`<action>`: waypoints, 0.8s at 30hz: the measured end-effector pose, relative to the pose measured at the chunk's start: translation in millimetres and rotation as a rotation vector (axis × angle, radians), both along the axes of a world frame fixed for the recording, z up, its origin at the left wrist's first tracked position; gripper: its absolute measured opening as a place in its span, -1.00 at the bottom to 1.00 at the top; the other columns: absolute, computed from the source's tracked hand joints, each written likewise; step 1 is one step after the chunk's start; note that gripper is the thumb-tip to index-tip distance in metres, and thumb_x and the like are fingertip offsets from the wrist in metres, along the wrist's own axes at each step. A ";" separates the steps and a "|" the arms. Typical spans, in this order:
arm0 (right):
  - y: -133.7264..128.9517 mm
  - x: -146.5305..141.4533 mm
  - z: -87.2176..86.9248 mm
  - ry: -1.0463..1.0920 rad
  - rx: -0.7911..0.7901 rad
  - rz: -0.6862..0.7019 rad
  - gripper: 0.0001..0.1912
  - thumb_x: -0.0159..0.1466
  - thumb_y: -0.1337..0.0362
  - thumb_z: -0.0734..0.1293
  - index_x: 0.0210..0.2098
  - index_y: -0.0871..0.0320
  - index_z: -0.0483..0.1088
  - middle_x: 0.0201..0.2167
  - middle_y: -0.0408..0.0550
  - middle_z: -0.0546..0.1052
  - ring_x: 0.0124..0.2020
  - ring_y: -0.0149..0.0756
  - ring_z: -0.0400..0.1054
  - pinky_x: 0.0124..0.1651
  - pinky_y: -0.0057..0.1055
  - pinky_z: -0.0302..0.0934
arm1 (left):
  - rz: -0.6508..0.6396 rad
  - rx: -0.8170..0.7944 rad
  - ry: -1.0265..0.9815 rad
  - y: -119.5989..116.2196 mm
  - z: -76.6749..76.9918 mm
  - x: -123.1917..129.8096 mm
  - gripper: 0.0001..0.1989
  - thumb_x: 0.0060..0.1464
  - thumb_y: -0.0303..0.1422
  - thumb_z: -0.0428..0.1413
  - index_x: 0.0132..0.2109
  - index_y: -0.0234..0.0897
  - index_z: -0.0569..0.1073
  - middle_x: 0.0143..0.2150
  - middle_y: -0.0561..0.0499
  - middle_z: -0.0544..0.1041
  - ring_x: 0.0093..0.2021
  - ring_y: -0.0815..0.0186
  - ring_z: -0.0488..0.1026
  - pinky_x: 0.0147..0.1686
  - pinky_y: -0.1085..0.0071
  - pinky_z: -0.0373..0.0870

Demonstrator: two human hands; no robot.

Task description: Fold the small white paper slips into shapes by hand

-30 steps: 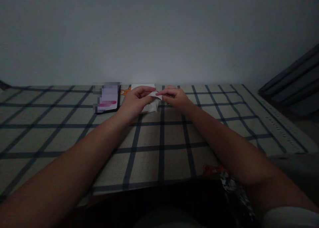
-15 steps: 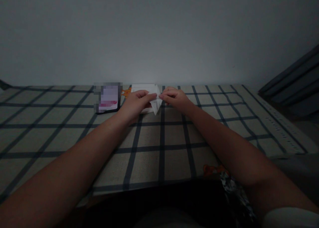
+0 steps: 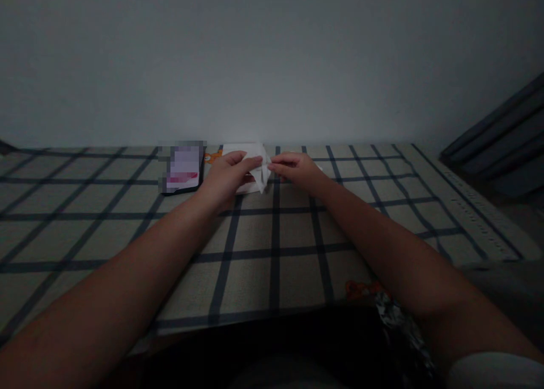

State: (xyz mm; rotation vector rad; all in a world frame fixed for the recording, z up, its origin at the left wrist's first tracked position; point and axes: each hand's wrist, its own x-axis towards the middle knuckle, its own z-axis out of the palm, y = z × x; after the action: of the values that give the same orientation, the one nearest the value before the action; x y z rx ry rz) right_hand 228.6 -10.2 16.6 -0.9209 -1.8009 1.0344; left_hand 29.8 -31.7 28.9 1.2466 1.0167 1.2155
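Both hands are meeting at the far side of a checked tablecloth (image 3: 272, 247), close to the wall. The left hand (image 3: 227, 173) is reaching forward with its thumb and forefinger pinched together on the upper edge of a small white piece of paper (image 3: 261, 175), the other fingers curling loosely beneath. The right hand (image 3: 297, 169) is coming in from the other side, its fingertips pressed together and gripping the same paper at its right edge, so the two pinches are sitting just beside each other. The paper is hanging between them, its lower end tapering to a point just above the cloth. Behind it, a flat white sheet (image 3: 242, 151) is lying on the cloth, partly hidden by the left hand. A phone (image 3: 183, 168) with a lit screen is lying just to the left of the left hand, near the wall. The light is dim, so the folds in the paper are too faint to make out.
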 end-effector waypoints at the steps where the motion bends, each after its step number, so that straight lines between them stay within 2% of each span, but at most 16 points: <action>1: 0.2 -0.2 -0.5 0.014 -0.034 -0.005 -0.60 0.17 -0.02 0.50 -0.23 0.22 0.60 -0.36 -0.10 0.57 -0.42 -0.43 0.34 -0.32 -0.43 0.30 | -0.003 0.009 0.001 0.2 -0.5 0.1 -0.69 -0.09 -0.18 0.40 -0.26 -0.29 0.60 -0.27 -0.10 0.66 -0.33 0.24 0.58 -0.27 0.31 0.55; 8: 1.8 -2.1 -5.5 0.215 -0.168 0.036 -0.57 0.12 0.02 0.56 -0.15 0.20 0.61 -0.35 -0.09 0.60 -0.36 -0.41 0.45 -0.21 -0.41 0.43 | -0.012 0.049 0.002 0.7 -2.1 -0.5 -0.66 -0.05 -0.15 0.39 -0.20 -0.29 0.61 -0.23 -0.10 0.67 -0.30 0.23 0.60 -0.23 0.29 0.55; 14: 2.6 -6.1 -4.4 0.360 -0.261 0.047 -0.59 0.00 0.06 0.63 -0.30 0.21 0.58 -0.40 -0.12 0.58 -0.37 -0.43 0.45 -0.19 -0.41 0.44 | -0.026 0.063 -0.016 -3.1 0.8 0.3 -0.65 -0.09 -0.15 0.41 -0.22 -0.29 0.60 -0.23 -0.07 0.65 -0.26 0.24 0.59 -0.22 0.34 0.55; 17: 1.9 -6.3 -0.8 0.400 -0.302 0.011 -0.62 0.00 0.09 0.63 -0.32 0.21 0.56 -0.42 -0.12 0.56 -0.38 -0.42 0.44 -0.19 -0.40 0.44 | -0.043 0.062 -0.072 -5.3 5.3 2.2 -0.61 -0.02 -0.07 0.33 -0.16 -0.25 0.59 -0.15 -0.09 0.67 -0.16 0.17 0.62 -0.20 0.32 0.57; 20: 1.8 -5.1 1.5 0.430 -0.324 -0.005 -0.66 0.03 0.15 0.62 -0.33 0.21 0.55 -0.40 -0.09 0.56 -0.35 -0.40 0.46 -0.16 -0.39 0.45 | -0.081 0.022 -0.104 -5.2 8.7 3.2 -0.58 0.07 0.02 0.20 -0.14 -0.25 0.55 -0.16 -0.13 0.67 -0.15 0.11 0.64 -0.22 0.26 0.59; 24: 3.7 -4.6 0.3 0.447 -0.339 -0.012 -0.70 0.05 0.19 0.60 -0.31 0.20 0.55 -0.36 -0.09 0.58 -0.33 -0.40 0.47 -0.15 -0.40 0.45 | -0.130 0.023 -0.085 -2.8 7.1 3.1 -0.58 0.09 -0.02 0.20 -0.10 -0.27 0.55 -0.16 -0.16 0.66 -0.19 0.13 0.63 -0.24 0.27 0.59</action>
State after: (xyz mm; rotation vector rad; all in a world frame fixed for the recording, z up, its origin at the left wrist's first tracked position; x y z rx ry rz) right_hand 223.9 -6.5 16.9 -0.8136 -1.2715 1.4373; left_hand 32.9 -34.4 36.0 1.2488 0.8488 1.1721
